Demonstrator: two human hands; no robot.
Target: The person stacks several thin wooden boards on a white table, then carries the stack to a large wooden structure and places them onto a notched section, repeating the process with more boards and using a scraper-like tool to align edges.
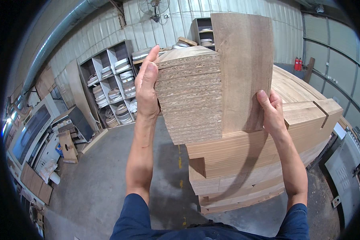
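Observation:
A stack of chipboard panels (190, 100) with raw, speckled edges faces me at the top of a larger pile. My left hand (147, 88) lies along the stack's left side, fingers stretched upward and the thumb near its front corner. To the right of those raw edges stands a brown wood-grain board (244, 64), upright. My right hand (273, 110) grips the board at its lower right edge, thumb on the near face and fingers behind it. Whether the board touches the stack beside it I cannot tell.
Beneath lies a tall pile of wood-grain panels (236, 160), some with notches. Shelves (108, 64) with rolls of edging stand at the back left. A white machine (32, 128) is far left, a grey metal cabinet (344, 164) at right, red extinguishers (298, 65) behind.

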